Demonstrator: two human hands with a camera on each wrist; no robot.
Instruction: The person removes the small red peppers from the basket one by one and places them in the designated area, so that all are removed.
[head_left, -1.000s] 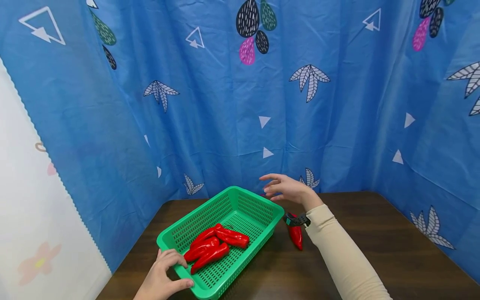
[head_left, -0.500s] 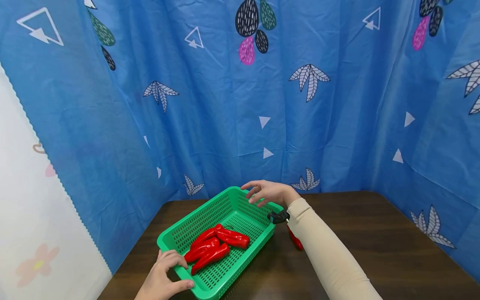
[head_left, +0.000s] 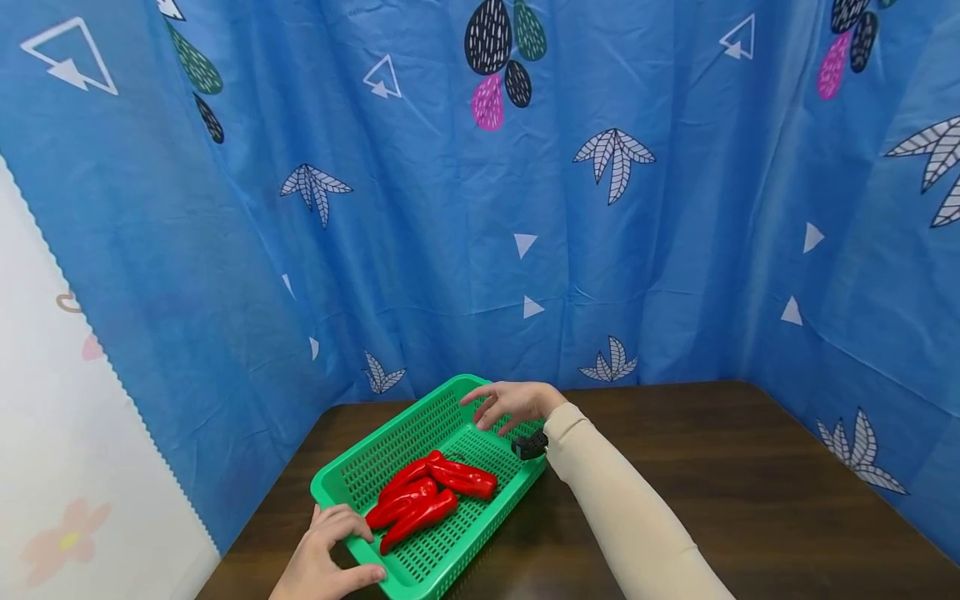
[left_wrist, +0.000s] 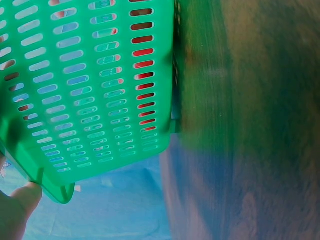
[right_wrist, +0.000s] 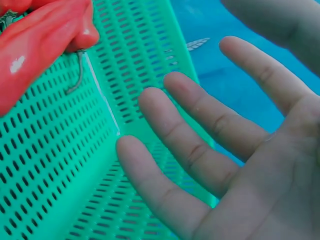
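Observation:
Several long red peppers (head_left: 418, 510) lie bunched in the near half of a green plastic basket (head_left: 480, 546) with slotted walls. My left hand (head_left: 321, 550) holds the basket's near-left end by the rim, fingers over the edge. In the left wrist view its thumb (left_wrist: 26, 199) touches the rim beside the slotted wall. Over the far right end of the basket hovers my right hand (head_left: 517, 406), holding nothing. Its fingers are spread and slightly bent in the right wrist view, where a pepper (right_wrist: 47, 45) with its stem lies apart from the fingertips (right_wrist: 131, 150).
The basket stands askew on a dark brown wooden table (head_left: 675, 475). A blue patterned curtain (head_left: 450, 250) hangs close behind the table and along its right side. A white cloth (head_left: 67, 433) hangs at the left.
My right hand has moved left and down, from beyond the basket's far right corner to over its inside. The pepper on the table at the right is now hidden by my arm. The left hand stays put.

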